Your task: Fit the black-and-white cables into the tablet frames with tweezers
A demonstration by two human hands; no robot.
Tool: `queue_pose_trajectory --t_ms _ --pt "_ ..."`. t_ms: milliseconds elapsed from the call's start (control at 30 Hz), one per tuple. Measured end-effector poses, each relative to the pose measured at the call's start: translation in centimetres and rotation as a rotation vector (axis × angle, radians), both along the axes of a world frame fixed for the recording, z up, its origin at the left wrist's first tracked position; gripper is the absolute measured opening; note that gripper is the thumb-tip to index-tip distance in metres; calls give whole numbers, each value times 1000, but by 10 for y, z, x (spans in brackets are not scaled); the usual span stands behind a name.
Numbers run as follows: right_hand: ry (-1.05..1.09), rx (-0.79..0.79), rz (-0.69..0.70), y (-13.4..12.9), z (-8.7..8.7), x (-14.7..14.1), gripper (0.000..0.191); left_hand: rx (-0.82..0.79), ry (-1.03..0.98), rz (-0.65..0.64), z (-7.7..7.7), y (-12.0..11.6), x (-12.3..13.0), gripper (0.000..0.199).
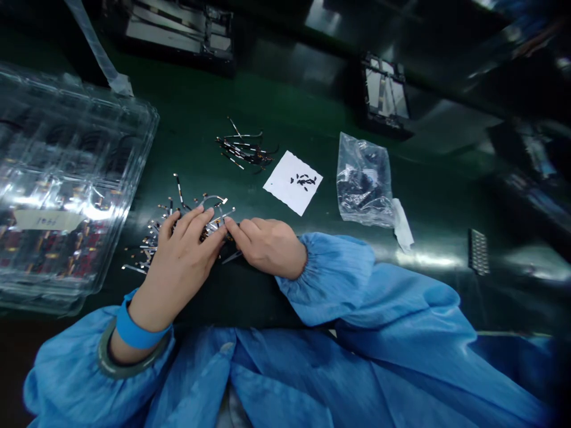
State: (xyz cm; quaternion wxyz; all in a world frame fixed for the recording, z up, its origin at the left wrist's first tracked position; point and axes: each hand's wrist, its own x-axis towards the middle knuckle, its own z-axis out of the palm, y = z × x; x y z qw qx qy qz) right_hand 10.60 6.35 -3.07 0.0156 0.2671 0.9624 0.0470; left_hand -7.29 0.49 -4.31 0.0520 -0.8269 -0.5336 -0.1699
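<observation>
A loose pile of small flex cables point(145, 252) with silver and gold ends lies on the green table. My left hand point(182, 255), with a blue band at its wrist, is over the pile, fingers bent and thumb reaching right. Between its thumb and fingers a flex cable point(217, 220) shows. My right hand point(267, 244) is closed, its index fingertip meeting the left thumb at that cable. What lies inside its fingers is hidden. Below it a thin grey strip point(232, 257) sticks out. Farther back sits a smaller bunch of dark flex cables point(245, 150).
Stacked clear plastic trays point(145, 128) with a paper label fill the left. White paper point(294, 202) carries several tiny black pieces. Right of it lies a clear bag point(363, 205) of dark parts. Black fixtures point(218, 50) stand at the back; a small gridded block point(479, 252) lies at right.
</observation>
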Motion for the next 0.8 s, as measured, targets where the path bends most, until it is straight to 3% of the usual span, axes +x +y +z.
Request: queue_pose_trajectory --t_ms 167,300,367,467,567,667,800 --pt "50 -85 -39 -1 -4 0 43 -4 16 0 -1 -2 0 30" --pt "199 -254 -102 7 -3 6 40 -14 8 -4 -1 -2 -2 31" --pt "361 -308 -201 17 1 16 36 -12 -3 4 -2 -2 -3 29" --pt "616 -263 -488 42 9 40 27 -26 -6 16 -2 -1 -3 28" --pt "675 -188 -763 68 11 68 11 -46 -10 19 -2 -1 -3 28" --pt "630 -226 -846 83 6 84 6 -58 -19 16 -3 -1 -3 29" --pt "598 -273 -823 86 -5 82 14 -70 -49 14 -4 -1 -4 30"
